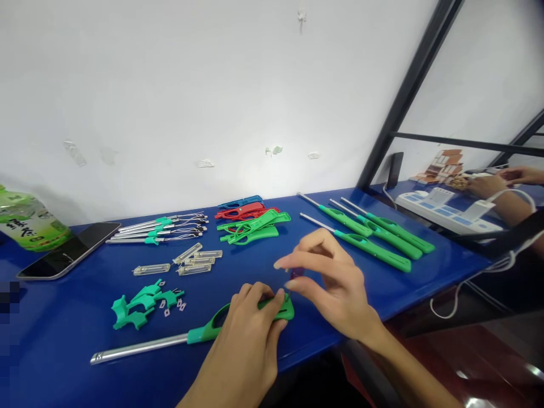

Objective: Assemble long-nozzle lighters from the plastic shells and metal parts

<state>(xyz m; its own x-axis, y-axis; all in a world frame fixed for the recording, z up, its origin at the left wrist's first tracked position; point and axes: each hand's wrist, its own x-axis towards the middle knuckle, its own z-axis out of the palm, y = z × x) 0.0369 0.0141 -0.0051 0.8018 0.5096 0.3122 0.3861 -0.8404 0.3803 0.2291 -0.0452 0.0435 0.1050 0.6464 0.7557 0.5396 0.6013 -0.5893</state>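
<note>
My left hand (250, 323) presses down on the green handle of a long lighter (199, 333) lying on the blue table (63, 334), its metal tube pointing left. My right hand (329, 280) hovers just right of the handle, fingers pinched on a small dark part (296, 272) that I cannot name. Three finished green lighters (374, 235) lie to the right. Ahead lie green, red and blue handle shells (250, 220), metal tubes with wires (159, 229), clear tanks (191, 259), and green triggers (142, 303).
A phone (68, 249) and a green drink bottle (28, 221) sit at the far left. Another person's hands (495, 184) work by a white power strip (446, 211) on the neighbouring table at right. The table edge runs close beneath my hands.
</note>
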